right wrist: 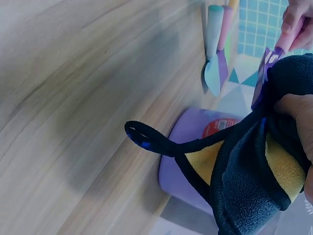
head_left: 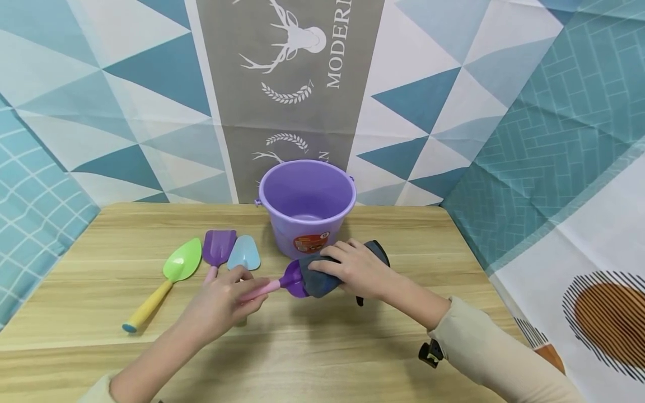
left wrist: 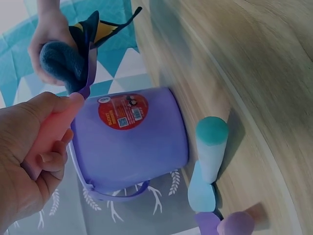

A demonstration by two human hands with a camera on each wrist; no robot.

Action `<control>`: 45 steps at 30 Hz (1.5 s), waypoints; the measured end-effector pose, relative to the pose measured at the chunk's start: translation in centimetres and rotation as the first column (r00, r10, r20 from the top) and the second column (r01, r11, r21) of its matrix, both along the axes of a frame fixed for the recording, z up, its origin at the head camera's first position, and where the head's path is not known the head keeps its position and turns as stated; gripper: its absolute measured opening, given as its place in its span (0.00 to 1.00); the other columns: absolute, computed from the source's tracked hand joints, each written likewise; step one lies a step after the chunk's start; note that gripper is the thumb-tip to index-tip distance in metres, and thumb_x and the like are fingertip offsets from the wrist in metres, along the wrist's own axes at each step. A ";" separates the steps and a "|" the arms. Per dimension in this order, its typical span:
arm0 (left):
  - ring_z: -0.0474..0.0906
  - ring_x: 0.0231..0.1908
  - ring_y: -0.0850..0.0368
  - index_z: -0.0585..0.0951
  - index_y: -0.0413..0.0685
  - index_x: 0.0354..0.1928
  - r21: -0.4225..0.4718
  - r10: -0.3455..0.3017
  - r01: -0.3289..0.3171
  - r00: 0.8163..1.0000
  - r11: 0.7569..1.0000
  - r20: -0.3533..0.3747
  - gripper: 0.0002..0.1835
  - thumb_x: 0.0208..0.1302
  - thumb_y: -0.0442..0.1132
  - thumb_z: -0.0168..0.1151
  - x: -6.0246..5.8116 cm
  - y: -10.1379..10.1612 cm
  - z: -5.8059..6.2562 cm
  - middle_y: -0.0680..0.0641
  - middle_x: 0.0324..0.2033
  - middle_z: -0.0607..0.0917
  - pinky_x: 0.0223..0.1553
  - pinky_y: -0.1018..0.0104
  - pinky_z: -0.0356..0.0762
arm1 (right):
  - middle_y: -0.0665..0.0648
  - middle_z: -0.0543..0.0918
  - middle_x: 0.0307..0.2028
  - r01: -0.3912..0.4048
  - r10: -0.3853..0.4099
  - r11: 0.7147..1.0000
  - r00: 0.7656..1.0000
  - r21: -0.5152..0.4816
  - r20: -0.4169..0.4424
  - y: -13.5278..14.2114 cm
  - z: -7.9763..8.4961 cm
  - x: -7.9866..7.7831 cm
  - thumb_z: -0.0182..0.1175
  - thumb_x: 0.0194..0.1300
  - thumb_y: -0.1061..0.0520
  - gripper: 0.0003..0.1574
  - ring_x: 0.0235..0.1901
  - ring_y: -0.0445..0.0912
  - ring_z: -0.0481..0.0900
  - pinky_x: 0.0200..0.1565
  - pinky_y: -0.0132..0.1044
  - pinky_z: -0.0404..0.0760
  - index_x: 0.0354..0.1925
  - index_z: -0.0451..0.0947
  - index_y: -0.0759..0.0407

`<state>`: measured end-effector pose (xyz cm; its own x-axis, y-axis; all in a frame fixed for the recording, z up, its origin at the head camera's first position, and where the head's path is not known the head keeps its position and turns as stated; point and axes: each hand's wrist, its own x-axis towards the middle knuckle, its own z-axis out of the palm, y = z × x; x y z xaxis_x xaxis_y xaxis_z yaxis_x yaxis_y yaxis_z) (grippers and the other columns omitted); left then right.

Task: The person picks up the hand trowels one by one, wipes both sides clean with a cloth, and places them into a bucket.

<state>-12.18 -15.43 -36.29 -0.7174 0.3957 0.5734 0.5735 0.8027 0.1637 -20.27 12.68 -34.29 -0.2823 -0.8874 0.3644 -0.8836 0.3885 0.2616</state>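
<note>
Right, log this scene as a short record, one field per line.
Left hand: grips the pink handle of a purple-bladed shovel
Right hand: holds a dark cloth with yellow areas against that blade
Surface: wood-grain table
Container: purple bucket, upright, beyond the hands, red label on its front
Other tools lying on the table, left to right in the head view: green trowel with yellow handle; second purple shovel with pink handle; light blue shovel
</note>
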 end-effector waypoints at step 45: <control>0.66 0.21 0.70 0.87 0.51 0.36 0.072 -0.010 0.011 1.000 0.997 -0.006 0.15 0.40 0.38 0.74 -0.7 -0.8 -0.5 0.56 0.25 0.77 0.28 0.72 0.60 | 0.51 0.80 0.46 0.061 -0.062 0.998 0.998 0.028 0.019 1.0 -0.5 -0.4 0.70 0.50 0.45 0.29 0.43 0.46 0.77 0.38 0.39 0.76 0.52 0.76 0.43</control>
